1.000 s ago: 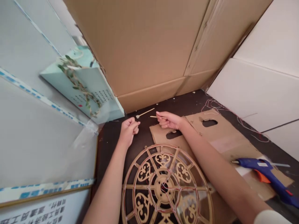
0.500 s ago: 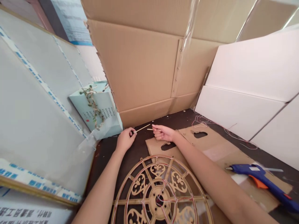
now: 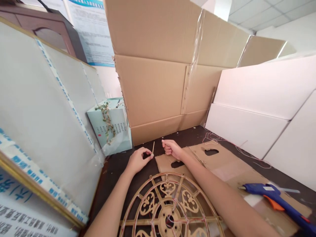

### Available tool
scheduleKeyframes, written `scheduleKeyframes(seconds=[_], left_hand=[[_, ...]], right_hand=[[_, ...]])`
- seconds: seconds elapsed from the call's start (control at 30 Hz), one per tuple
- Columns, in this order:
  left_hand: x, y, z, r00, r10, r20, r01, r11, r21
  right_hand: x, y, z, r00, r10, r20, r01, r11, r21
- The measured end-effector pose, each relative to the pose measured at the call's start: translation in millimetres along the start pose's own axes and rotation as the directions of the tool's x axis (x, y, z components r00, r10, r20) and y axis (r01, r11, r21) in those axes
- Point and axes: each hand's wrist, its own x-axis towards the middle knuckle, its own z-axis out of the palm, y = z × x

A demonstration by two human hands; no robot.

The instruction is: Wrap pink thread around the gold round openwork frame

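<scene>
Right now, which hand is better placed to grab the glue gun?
Right. The glue gun lies on the cardboard sheet on that side; the left hand pinches a thin stick, while the right hand is curled.

The left grip (image 3: 138,160) pinches a thin stick (image 3: 153,148) just left of the right grip (image 3: 172,148) — both near the far edge of the bench (image 3: 190,135). Behind them stands a cardboard wall (image 3: 153,89); left of the left grip, a paper bag (image 3: 112,126). Nearer the person lies an openwork wheel (image 3: 170,204) — well right of it, a glue gun (image 3: 274,196) on flat cardboard (image 3: 229,164).
</scene>
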Motion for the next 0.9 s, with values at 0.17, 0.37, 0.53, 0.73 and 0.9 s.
scheduleKeyframes(seconds=[0.17, 0.37, 0.53, 0.73, 0.9], left_hand=[[-0.6, 3.8, -1.5, 0.999, 0.034, 0.041, -0.035, 0.999, 0.012], [-1.2, 8.5, -1.1, 0.999, 0.033, 0.043, -0.035, 0.998, 0.049], [-2.4, 8.1, 1.9, 1.0, 0.008, 0.022, -0.011, 0.995, 0.102], [-7.2, 15.9, 0.8, 0.999, 0.028, 0.037, -0.034, 0.981, 0.192], [-8.0, 16.6, 2.2, 0.998, 0.043, 0.05, -0.055, 0.963, 0.264]], right_hand=[[3.6, 2.6, 1.6, 0.997, -0.049, -0.056, 0.046, 0.998, -0.051], [9.7, 5.4, 3.2, 0.985, -0.098, -0.142, 0.08, 0.989, -0.127], [13.8, 10.2, 1.6, 0.982, -0.09, -0.169, 0.05, 0.973, -0.224], [14.8, 15.5, 5.6, 0.972, -0.175, -0.157, 0.101, 0.914, -0.393], [12.6, 14.7, 7.7, 0.965, -0.244, -0.096, 0.16, 0.838, -0.521]])
